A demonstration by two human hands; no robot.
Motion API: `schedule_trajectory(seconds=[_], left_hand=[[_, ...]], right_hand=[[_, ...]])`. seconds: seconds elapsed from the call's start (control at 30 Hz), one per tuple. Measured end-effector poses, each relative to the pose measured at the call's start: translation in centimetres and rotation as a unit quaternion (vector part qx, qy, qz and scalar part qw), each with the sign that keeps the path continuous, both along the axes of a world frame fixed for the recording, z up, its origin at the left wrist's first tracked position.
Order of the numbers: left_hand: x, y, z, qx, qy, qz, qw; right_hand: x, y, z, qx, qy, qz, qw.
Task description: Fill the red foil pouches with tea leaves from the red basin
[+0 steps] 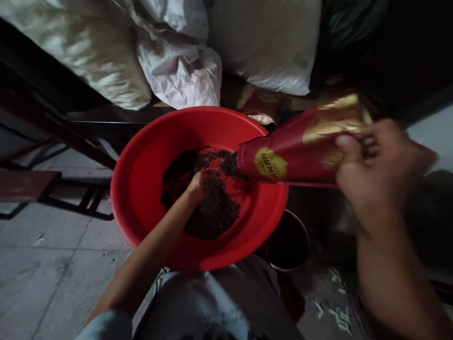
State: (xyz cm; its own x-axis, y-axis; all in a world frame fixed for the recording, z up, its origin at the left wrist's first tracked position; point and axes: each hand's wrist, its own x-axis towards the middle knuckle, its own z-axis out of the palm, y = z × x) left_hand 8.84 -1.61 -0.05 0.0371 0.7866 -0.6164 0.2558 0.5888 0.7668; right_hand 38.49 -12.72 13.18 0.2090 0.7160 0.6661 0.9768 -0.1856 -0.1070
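A wide red plastic basin rests above my lap, holding a heap of dark, loose, dry material that looks like tea leaves. My left hand reaches into the basin at that heap; its fingers are hidden. My right hand is closed around the end of a red foil bag with gold patches and a gold label. The bag lies tilted over the basin's right rim, its far end down inside, touching or close to the dark material.
Large white sacks stand on a dark bench behind the basin. Another red packet lies there. A dark round bucket sits below the basin at right. On the left are a low stool and floor tiles.
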Motion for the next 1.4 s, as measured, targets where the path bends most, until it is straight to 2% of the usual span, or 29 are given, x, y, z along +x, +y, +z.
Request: schedule_trajectory(seconds=[0.1,0.2,0.3,0.4,0.5,0.57,0.67,0.73,0.83,0.93,1.0,1.07,1.13,1.17,1.2,1.23,1.3,1.33,1.37,1.4], left_hand=[[-3.6,-1.9,-1.1,0.024,0.009,0.003,1.000],[-6.8,-3.0,-0.9,0.090,0.028,0.000,0.996],[-9.8,-3.4,-0.6,0.138,0.067,-0.010,0.988],[-11.8,-3.9,-0.6,0.184,0.201,-0.089,0.958],[-12.6,-4.3,-1.0,0.209,0.319,-0.145,0.913],[-12.9,-4.4,-1.4,0.203,0.320,-0.133,0.916],[-13.5,-3.8,-1.6,0.206,0.311,-0.123,0.920],[-14.1,-2.9,-1.5,0.257,0.333,-0.112,0.900],[-14.9,-1.5,-1.5,0.411,0.356,-0.112,0.832],[-15.3,-0.8,-1.7,0.546,0.346,-0.160,0.746],[-15.6,-0.8,-1.9,0.609,0.350,-0.163,0.693],[-16.1,-1.0,-1.8,0.661,0.352,-0.140,0.648],[-16.6,-1.3,-1.3,0.691,0.355,-0.121,0.618],[-16.8,-1.4,-0.9,0.690,0.362,-0.110,0.617],[-17.0,-1.5,-0.3,0.675,0.377,-0.093,0.627],[-17.1,-1.7,0.2,0.647,0.399,-0.071,0.646],[-17.2,-2.2,1.5,0.569,0.449,-0.025,0.688],[-17.2,-2.5,2.2,0.533,0.468,-0.012,0.705],[-17.1,-2.9,2.8,0.505,0.479,-0.004,0.718],[-17.0,-3.4,3.5,0.486,0.481,0.000,0.729]], right_hand=[[-3.0,6.2,2.1,-0.052,-0.034,0.016,0.998],[-5.7,9.5,3.5,-0.108,-0.072,0.042,0.991],[-7.2,11.2,4.7,-0.128,-0.106,0.057,0.984],[-7.5,12.2,6.2,-0.091,-0.132,0.072,0.984],[-7.2,12.8,7.0,-0.036,-0.087,0.096,0.991],[-6.9,13.1,6.5,-0.017,-0.031,0.110,0.993],[-6.5,13.5,3.5,-0.007,0.057,0.159,0.986],[-6.3,14.2,0.7,-0.004,0.159,0.176,0.971],[-6.5,15.8,-3.3,-0.021,0.346,0.144,0.927],[-7.3,18.3,-5.8,-0.047,0.456,0.153,0.876],[-7.9,20.6,-6.8,-0.063,0.501,0.197,0.840],[-8.3,23.2,-7.9,-0.076,0.527,0.264,0.804],[-8.4,25.8,-9.3,-0.108,0.526,0.335,0.774],[-8.5,26.8,-10.3,-0.131,0.505,0.358,0.775],[-8.6,27.6,-11.5,-0.160,0.462,0.367,0.791],[-8.7,28.0,-12.7,-0.201,0.400,0.359,0.819],[-9.1,27.7,-15.6,-0.320,0.230,0.290,0.872],[-9.4,27.1,-17.1,-0.392,0.152,0.245,0.874],[-9.8,26.2,-18.6,-0.467,0.101,0.203,0.855],[-10.2,25.2,-20.0,-0.499,0.086,0.189,0.841]])
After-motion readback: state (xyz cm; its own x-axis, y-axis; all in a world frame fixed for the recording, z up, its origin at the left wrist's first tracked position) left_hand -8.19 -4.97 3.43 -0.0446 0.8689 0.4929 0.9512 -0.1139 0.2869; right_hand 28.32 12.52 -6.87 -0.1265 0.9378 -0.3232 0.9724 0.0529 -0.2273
